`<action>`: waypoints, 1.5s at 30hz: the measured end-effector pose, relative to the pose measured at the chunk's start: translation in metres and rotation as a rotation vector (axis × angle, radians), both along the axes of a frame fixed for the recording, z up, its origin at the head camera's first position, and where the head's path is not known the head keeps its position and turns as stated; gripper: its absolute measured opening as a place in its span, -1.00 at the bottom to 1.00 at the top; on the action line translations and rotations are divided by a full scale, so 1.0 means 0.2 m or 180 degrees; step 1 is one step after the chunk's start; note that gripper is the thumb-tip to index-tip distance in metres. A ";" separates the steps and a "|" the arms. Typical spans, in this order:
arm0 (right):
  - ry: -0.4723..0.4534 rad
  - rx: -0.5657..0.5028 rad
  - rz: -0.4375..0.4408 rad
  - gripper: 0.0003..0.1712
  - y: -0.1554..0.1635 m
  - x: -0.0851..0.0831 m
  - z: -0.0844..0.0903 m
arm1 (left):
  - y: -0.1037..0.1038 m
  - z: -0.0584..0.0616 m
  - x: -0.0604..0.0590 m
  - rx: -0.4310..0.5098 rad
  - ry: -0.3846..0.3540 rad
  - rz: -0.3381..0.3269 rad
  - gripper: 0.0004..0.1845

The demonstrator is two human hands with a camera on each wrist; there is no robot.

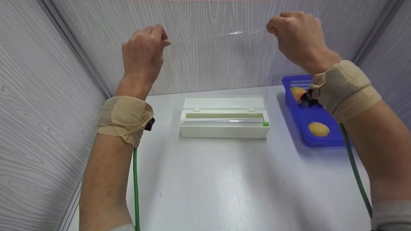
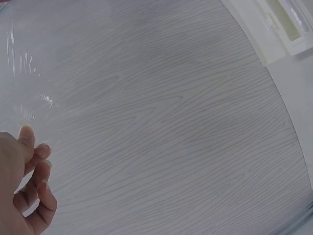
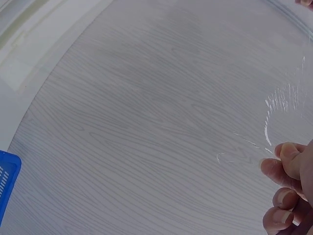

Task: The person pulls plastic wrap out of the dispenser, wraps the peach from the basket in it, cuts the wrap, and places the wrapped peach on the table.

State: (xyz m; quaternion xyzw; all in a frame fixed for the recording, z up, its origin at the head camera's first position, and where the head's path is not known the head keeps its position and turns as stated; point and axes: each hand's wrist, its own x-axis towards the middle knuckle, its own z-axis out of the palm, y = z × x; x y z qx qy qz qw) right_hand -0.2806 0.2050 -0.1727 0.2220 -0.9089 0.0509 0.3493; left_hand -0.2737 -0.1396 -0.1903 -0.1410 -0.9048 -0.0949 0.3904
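A clear sheet of plastic wrap [image 1: 236,33] is stretched between the two raised hands, seen mostly by its glints and creases. My left hand [image 1: 143,51] pinches one end between thumb and index finger, with wrinkles fanning from the grip in the left wrist view. At the other end my right hand [image 1: 298,38] pinches the wrap [image 3: 281,103] the same way. Below, on the table, stands a white wrap dispenser box [image 1: 224,131], its lid [image 1: 224,103] tipped back. Inside lies a roll of wrap [image 1: 223,121]. The sheet's lower edge is hard to make out.
A blue plastic basket [image 1: 297,118] at the right holds two yellowish fruits, one at the back [image 1: 297,93] and one in front [image 1: 318,129], partly behind the right forearm. A green slider [image 1: 266,124] sits at the box's right end. Wood-grain panels [image 1: 205,64] enclose the white table [image 1: 208,179].
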 end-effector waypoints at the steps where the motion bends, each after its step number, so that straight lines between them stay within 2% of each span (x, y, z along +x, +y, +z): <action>1: 0.0020 0.0008 0.0001 -0.71 0.00 0.00 0.00 | 0.00 0.01 0.00 -0.0001 -0.0002 0.0012 -0.66; 11: 0.0090 -0.0030 -0.0007 -0.71 -0.01 0.01 0.06 | -0.01 0.06 0.02 0.0011 0.0121 -0.0020 -0.63; 15: 0.0201 -0.0010 0.0029 -0.70 -0.01 0.02 0.08 | -0.01 0.08 0.02 0.0059 0.0151 -0.0039 -0.61; 25: 0.0622 0.0029 0.0280 -0.69 -0.01 0.02 0.13 | -0.02 0.12 0.05 0.0079 0.0173 -0.0052 -0.60; 31: 0.0662 -0.0001 0.0375 -0.72 -0.01 0.04 0.15 | -0.05 0.11 0.08 0.0077 0.0173 -0.0133 -0.54; 35: 0.0605 0.0008 0.0556 -0.73 0.01 0.10 0.13 | -0.08 0.08 0.11 0.0052 0.0078 -0.0292 -0.50; 39: 0.0410 0.0145 0.0789 -0.65 0.05 0.19 0.09 | -0.11 0.06 0.17 0.0056 -0.0199 -0.0543 -0.54; 42: 0.0334 0.0274 0.1047 -0.68 0.09 0.27 0.06 | -0.15 0.04 0.22 0.0080 -0.0320 -0.0854 -0.60; 45: 0.0226 0.0329 0.1328 -0.77 0.13 0.34 0.02 | -0.19 0.01 0.28 0.0092 -0.0285 -0.1272 -0.68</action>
